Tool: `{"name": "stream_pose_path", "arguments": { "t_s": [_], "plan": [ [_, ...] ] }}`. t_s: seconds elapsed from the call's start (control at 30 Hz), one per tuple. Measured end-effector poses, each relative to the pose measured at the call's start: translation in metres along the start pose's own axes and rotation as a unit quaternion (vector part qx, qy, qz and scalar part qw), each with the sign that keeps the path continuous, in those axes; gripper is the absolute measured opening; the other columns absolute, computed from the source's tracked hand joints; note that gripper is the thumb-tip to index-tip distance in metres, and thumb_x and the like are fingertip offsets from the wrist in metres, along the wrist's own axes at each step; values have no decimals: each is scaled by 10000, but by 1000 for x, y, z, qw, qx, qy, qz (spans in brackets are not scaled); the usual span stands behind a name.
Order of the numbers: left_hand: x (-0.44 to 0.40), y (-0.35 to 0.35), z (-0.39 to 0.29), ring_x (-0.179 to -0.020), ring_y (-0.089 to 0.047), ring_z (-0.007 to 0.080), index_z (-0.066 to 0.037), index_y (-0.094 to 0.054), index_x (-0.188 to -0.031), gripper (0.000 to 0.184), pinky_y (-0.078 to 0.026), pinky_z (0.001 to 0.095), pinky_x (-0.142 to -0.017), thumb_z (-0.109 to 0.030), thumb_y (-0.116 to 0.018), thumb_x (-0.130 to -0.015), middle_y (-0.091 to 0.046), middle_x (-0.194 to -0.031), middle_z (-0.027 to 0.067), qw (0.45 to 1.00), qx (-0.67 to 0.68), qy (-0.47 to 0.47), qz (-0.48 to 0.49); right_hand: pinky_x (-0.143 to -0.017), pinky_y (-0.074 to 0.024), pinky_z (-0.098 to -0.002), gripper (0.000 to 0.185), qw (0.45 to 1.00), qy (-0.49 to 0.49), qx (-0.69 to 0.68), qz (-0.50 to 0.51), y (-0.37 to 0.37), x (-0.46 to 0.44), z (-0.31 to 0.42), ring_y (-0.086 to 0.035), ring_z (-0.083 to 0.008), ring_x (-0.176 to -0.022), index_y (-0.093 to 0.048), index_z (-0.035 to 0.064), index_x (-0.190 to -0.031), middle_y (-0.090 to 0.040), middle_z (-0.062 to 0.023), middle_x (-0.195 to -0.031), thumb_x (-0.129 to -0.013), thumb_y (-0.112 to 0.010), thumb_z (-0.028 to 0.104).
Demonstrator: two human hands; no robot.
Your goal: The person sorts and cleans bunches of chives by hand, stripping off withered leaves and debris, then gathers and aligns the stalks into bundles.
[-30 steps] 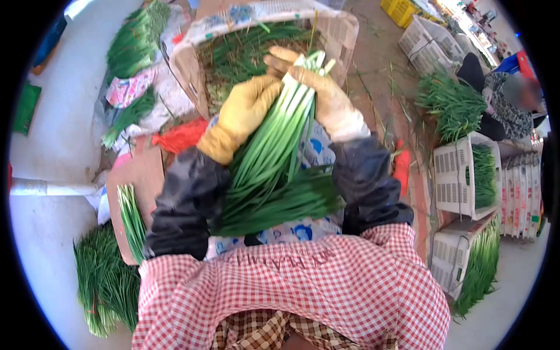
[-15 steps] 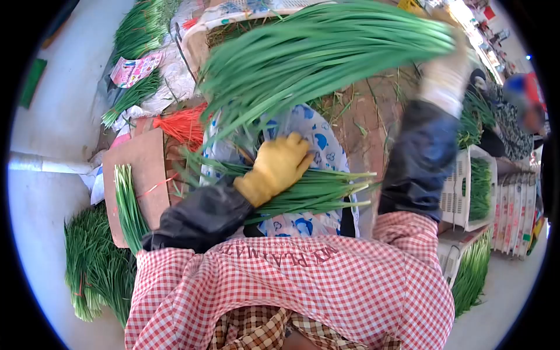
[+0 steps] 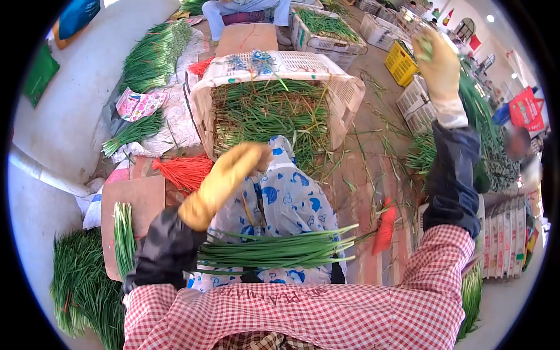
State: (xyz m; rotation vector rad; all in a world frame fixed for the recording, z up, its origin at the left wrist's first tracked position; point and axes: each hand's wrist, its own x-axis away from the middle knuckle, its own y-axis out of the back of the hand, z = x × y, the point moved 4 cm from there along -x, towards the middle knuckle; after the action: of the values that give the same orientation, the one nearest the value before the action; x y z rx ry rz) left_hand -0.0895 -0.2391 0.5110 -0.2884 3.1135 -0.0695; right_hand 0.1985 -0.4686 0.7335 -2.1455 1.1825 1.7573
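My right hand [image 3: 437,67], in a pale glove, is raised at the upper right and closed around a bunch of garlic chives [image 3: 477,108], whose long green leaves hang down behind my forearm. My left hand [image 3: 224,181], in a yellow glove, hovers over my lap, fingers stretched out with nothing visible in them. Below it, a smaller bundle of garlic chives [image 3: 274,251] lies across my knees on a white cover with blue prints [image 3: 291,195]. Its pale stem ends point right. Beside my left sleeve, a few chives [image 3: 123,233] rest on a brown board [image 3: 149,195].
Ahead stands a tipped white crate [image 3: 344,111] of loose, messy greens. Red ties [image 3: 185,172] lie left of my knees, another red bundle [image 3: 382,227] to the right. Chive piles [image 3: 154,55] line the left side. A yellow crate [image 3: 401,63] and a seated person [image 3: 216,20] are farther off.
My right hand has swung the large chive bunch from above my lap out to the right, so it hangs there. My left hand has lifted off the lap bundle. The view has tilted up.
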Motion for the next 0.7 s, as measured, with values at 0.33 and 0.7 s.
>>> {"name": "stream_pose_path", "arguments": {
  "t_s": [0.33,0.7],
  "plan": [
    [-183,10,-40,-1139,-565,309,-96,-444,-1336,857,-450,495,-961,-782,-366,-827,-572,-1221,136,835,547,33,54,-1001,-369,-485,286,927,154,-314,136,-143,-10,186,-572,-225,-1080,-613,139,-969,-621,-44,-1037,-736,-675,293],
    [-208,16,66,-1076,-597,290,-73,-483,-1295,697,-528,464,-875,-629,-515,-877,-587,-1168,162,767,628,132,-9,-1058,-265,-590,432,811,142,-467,322,-169,62,203,-488,-270,-1210,-628,113,-1038,-578,-69,-1160,-754,-679,435]
  ]
}}
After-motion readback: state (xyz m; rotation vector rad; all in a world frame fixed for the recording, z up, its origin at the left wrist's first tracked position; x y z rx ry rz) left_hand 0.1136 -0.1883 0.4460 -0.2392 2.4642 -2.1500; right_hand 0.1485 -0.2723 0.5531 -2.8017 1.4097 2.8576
